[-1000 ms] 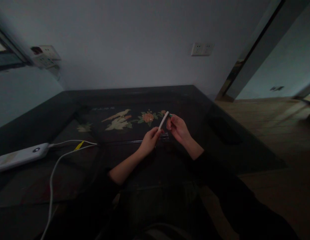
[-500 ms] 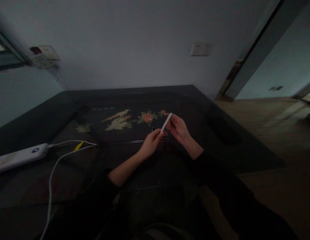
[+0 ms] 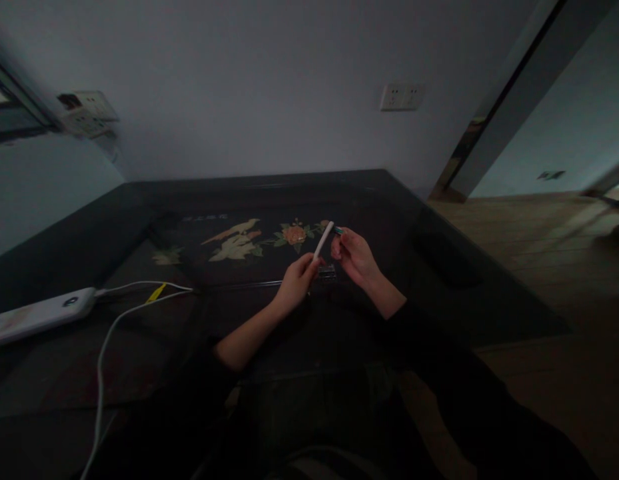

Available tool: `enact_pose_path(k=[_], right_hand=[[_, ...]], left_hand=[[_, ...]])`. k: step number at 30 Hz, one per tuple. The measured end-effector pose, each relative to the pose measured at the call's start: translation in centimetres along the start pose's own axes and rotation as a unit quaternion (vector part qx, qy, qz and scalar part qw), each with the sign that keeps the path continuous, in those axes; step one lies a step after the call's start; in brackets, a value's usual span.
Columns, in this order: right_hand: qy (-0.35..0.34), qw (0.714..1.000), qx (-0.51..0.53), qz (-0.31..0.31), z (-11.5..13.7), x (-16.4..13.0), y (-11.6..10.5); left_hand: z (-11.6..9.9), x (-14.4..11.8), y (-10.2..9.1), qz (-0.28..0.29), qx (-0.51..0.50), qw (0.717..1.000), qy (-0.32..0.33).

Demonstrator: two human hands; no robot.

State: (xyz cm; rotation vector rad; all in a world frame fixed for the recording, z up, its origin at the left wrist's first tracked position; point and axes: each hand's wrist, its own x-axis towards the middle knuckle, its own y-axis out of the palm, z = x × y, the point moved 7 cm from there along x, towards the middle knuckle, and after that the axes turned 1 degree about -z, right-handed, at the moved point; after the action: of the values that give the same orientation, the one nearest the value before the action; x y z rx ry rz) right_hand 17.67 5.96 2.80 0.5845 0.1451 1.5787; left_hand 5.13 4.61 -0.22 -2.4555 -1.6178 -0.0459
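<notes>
My left hand [image 3: 296,280] is closed round the lower end of a slim white stick [image 3: 323,241], which tilts up and away to the right above the dark table. My right hand [image 3: 356,257] pinches a small piece with a teal end [image 3: 338,230] close to the stick's upper tip. Whether the two touch, I cannot tell; the fingers cover most of the small piece. Just beyond my left fingers a small shiny, clear-looking thing [image 3: 327,272] lies on the table, its kind too dim to make out.
On the dark table [image 3: 269,187], with its bird and flower picture, a white power bank [image 3: 44,315] lies at left, joined to a white cable [image 3: 102,373] with a yellow tag [image 3: 156,293]. A dark flat object [image 3: 446,260] rests at right. A wall socket [image 3: 402,97] sits behind.
The white stick and my left hand have shifted slightly left. My right hand has stayed nearly in place, and a teal end now shows at its fingertips.
</notes>
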Motion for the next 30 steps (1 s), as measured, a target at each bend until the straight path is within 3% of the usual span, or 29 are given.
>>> enact_pose_path(k=[11,22,30], right_hand=[[0.019,0.999,0.027,-0.01,-0.5,0.1,-0.3],[0.008,1.0,-0.003,-0.016,-0.2,0.0,-0.1],[0.003,1.0,0.017,-0.005,-0.3,0.2,-0.3]], left_hand=[[-1.0,-0.8,1.3,0.053,-0.006,0.998,0.024],[0.2,0.3,-0.4,-0.012,0.013,1.0,0.002],[-0.8,-0.8,1.0,0.038,-0.003,0.999,0.008]])
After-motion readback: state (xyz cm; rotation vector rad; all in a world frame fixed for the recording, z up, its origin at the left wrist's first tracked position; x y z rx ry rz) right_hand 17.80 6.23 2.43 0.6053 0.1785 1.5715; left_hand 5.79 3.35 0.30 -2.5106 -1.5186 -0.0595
